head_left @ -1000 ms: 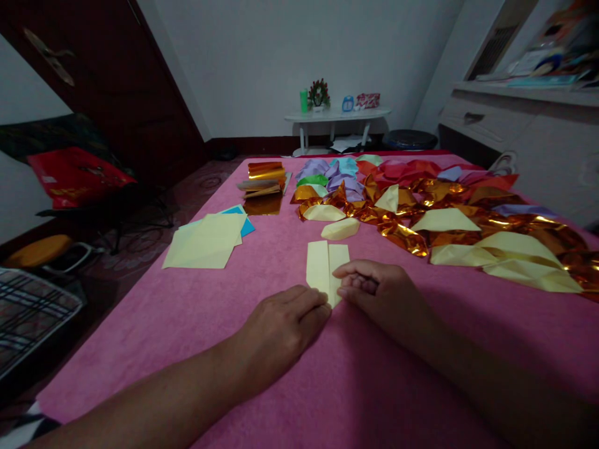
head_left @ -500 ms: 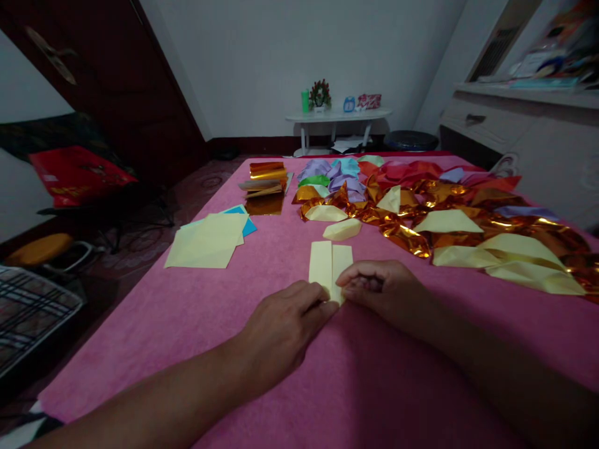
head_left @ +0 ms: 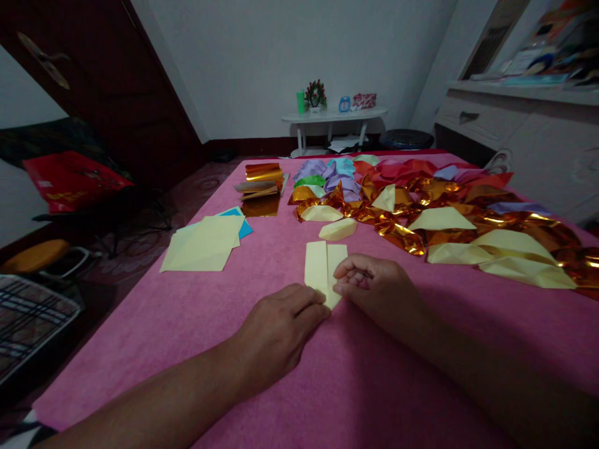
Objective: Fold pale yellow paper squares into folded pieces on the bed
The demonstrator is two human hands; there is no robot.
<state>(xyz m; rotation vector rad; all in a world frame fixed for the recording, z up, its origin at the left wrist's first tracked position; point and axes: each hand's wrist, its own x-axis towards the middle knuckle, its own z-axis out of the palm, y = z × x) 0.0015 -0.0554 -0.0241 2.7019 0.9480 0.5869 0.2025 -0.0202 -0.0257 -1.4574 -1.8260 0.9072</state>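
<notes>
A pale yellow sheet of paper (head_left: 316, 263), folded into a narrow upright rectangle with a seam down its middle, lies on the pink cloth in front of me. My left hand (head_left: 278, 327) grips its near left corner, thumb and fingers closed on the edge. At the right edge, my right hand (head_left: 381, 284) has its fingers curled, with thumb and forefinger tips on the paper. The near right corner slants inward between the hands. Just beyond lies a folded yellow paper piece (head_left: 337, 229).
Loose yellow sheets (head_left: 201, 246) lie at the left, a blue one (head_left: 245, 229) beneath. Gold foil sheets (head_left: 262, 204) are stacked behind them. Folded pieces in gold foil (head_left: 402, 238), purple (head_left: 344, 186) and red (head_left: 402, 169) spread over the right side. A white side table (head_left: 334, 116) stands beyond.
The view has shifted slightly. My right fingertips have slid a little down the paper's right edge, and its near right corner now shows a slanted edge. The left hand keeps its hold.
</notes>
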